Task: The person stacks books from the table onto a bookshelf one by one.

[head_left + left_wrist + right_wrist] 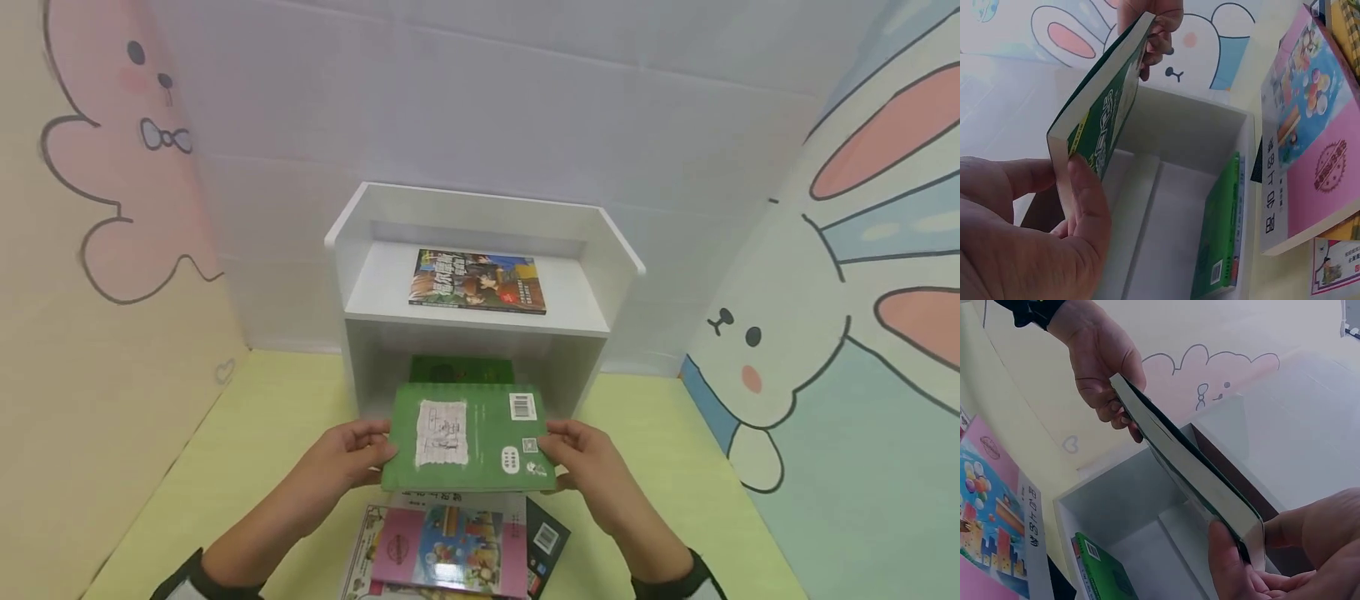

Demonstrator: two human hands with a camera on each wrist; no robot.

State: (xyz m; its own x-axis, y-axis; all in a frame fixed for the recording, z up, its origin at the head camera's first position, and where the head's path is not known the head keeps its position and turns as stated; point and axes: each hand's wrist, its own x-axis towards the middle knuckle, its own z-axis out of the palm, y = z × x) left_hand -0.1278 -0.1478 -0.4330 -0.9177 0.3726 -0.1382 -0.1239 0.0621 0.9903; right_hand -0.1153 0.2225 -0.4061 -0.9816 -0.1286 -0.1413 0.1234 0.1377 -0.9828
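Observation:
A green book (480, 450) with a barcode and a pale picture panel on its cover is held level in front of the white shelf's lower compartment. My left hand (341, 458) grips its left edge, thumb on the cover and fingers beneath. At the opposite edge my right hand (592, 462) pinches it the same way. In the left wrist view the left hand (1035, 219) clasps one end of the book (1107, 94), page edges showing. The right wrist view has the right hand (1285, 556) at the other end. Its underside is partly hidden.
The white shelf (480, 323) stands against the back wall. A comic-style book (477, 282) lies on its upper level. Another green book (1219, 231) lies in the lower compartment. Nearer me, a pink-and-blue book (450, 550) tops a loose pile with a black book (546, 537) beneath.

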